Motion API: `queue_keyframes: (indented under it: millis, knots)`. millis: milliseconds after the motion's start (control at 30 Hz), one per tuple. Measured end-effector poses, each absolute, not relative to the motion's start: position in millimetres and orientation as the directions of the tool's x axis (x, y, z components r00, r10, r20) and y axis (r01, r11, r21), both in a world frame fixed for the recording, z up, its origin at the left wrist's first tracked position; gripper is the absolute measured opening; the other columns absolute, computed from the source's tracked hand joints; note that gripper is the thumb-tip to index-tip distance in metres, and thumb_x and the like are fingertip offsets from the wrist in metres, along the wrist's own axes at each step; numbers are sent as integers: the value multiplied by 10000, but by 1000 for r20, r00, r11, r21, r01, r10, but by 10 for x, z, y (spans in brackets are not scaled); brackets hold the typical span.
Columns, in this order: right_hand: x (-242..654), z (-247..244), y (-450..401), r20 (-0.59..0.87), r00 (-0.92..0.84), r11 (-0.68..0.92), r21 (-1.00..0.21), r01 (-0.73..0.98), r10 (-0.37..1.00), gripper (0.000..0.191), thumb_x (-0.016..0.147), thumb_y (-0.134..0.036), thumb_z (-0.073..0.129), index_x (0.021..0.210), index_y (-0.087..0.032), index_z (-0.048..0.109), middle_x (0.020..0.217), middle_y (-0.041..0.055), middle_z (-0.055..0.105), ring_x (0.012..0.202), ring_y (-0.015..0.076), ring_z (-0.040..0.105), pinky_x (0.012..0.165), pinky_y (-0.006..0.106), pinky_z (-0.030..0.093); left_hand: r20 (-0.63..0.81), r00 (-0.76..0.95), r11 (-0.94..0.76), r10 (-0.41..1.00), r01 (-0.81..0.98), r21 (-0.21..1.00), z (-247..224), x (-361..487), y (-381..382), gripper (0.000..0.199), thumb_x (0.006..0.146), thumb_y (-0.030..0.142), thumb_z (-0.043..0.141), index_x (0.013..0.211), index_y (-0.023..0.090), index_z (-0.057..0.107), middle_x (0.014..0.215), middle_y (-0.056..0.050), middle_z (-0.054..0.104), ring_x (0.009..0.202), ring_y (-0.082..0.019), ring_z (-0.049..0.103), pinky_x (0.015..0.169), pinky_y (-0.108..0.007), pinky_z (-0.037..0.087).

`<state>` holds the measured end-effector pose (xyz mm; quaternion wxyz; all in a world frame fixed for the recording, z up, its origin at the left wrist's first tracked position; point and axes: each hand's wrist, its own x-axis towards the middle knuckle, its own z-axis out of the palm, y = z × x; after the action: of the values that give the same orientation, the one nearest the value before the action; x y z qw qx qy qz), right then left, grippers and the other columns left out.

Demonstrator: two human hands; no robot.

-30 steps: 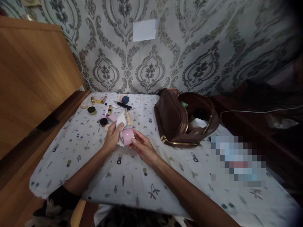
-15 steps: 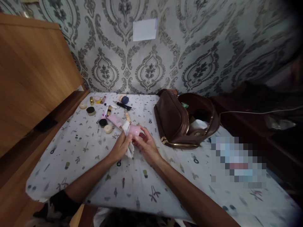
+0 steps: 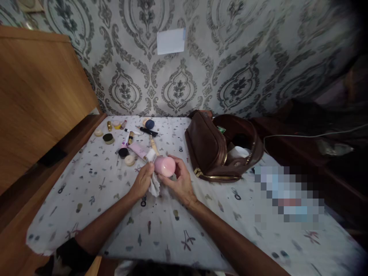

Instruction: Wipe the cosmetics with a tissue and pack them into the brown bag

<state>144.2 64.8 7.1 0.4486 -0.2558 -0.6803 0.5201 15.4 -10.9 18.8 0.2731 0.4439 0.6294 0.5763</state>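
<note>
A pink cylindrical jar [image 3: 165, 166] is held above the table, its round end turned toward me. My right hand [image 3: 181, 180] wraps its thumb and fingers around the jar from the right. On the jar's left side, my left hand [image 3: 143, 179] pinches a white wipe [image 3: 154, 185], which hangs down below the fingers. Just behind the hands lie a pale pink tube [image 3: 138, 150] and a slim beige-and-clear tube [image 3: 153, 145]. To the left sit a cream-coloured round jar [image 3: 129, 160] and a black-lidded one [image 3: 123, 152].
A brown leather bag [image 3: 205, 142] stands unzipped on the right, with something white inside. Farther back left are several cosmetics, including a dark-lidded jar [image 3: 108, 138] and a blue-capped bottle [image 3: 148, 123]. A wooden cabinet [image 3: 43, 80] borders the left; a pixelated patch covers the right.
The pink jar has been tilted so its round end now faces me. My left hand has shifted slightly left with the wipe. The whole view has moved a little.
</note>
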Motion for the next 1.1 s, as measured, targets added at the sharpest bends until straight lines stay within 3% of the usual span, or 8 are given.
queue_keyframes:
  millis: [133, 300, 400, 467, 600, 733, 933, 1100]
  knots:
    - [1425, 32, 640, 283, -496, 240, -959, -149, 821, 440, 653, -350, 792, 959, -228, 500, 917, 3, 606, 833, 168, 608, 769, 314, 533, 155, -589, -4, 793, 250, 968, 191, 84, -100, 533, 937, 618, 383, 838, 178, 666, 863, -65, 708, 944, -236, 635, 900, -330, 495]
    - [1413, 30, 616, 268, -537, 238, -963, -125, 800, 481, 663, -340, 800, 1045, -228, 530, 1019, 34, 638, 905, 181, 624, 745, 300, 536, 285, -543, -158, 790, 269, 950, 194, 26, -91, 295, 915, 413, 533, 1105, 202, 613, 1012, -30, 669, 958, -189, 604, 879, -279, 462]
    - [1416, 46, 613, 260, -564, 244, -964, -105, 784, 487, 677, -357, 796, 1078, -221, 554, 1068, 53, 647, 945, 197, 624, 705, 292, 531, 290, -507, -186, 811, 246, 951, 166, 16, -85, 232, 907, 369, 545, 1021, 195, 650, 906, -9, 661, 820, -158, 582, 761, -242, 459]
    - [1421, 47, 617, 262, -567, 257, -962, -90, 781, 483, 681, -370, 800, 1076, -215, 568, 1063, 58, 648, 961, 206, 623, 706, 297, 528, 267, -501, -174, 823, 225, 959, 135, 4, -78, 231, 893, 376, 563, 935, 182, 682, 830, -4, 655, 761, -153, 560, 706, -236, 449]
    - [1420, 17, 623, 280, -590, 255, -958, -128, 757, 480, 677, -369, 810, 1063, -220, 566, 1100, 64, 646, 1009, 212, 625, 797, 328, 534, 222, -501, -169, 837, 148, 974, 70, -37, -61, 272, 876, 411, 599, 942, 177, 721, 843, -17, 665, 796, -168, 571, 746, -256, 453]
    - [1408, -19, 629, 278, -621, 230, -960, -157, 733, 480, 650, -373, 824, 1004, -222, 536, 1020, 40, 660, 931, 193, 643, 828, 340, 539, 187, -465, -165, 865, 88, 982, 40, -79, -59, 280, 874, 422, 618, 911, 173, 740, 821, -12, 637, 800, -159, 552, 744, -249, 424]
    - [1432, -51, 646, 360, -646, 376, -919, -121, 673, 468, 683, -328, 799, 1062, -221, 546, 1042, 38, 649, 932, 196, 631, 824, 331, 525, 129, -449, -139, 884, 10, 990, 82, -112, -79, 327, 824, 468, 664, 728, 156, 675, 704, 10, 550, 689, -134, 478, 647, -245, 363]
    - [1446, -95, 620, 465, -665, 559, -825, -85, 584, 477, 685, -265, 784, 1110, -222, 573, 1052, 45, 636, 957, 216, 614, 846, 345, 510, 259, -388, -175, 885, 240, 955, 162, -119, -109, 398, 882, 465, 603, 622, 163, 607, 702, 1, 493, 707, -147, 468, 681, -273, 371]
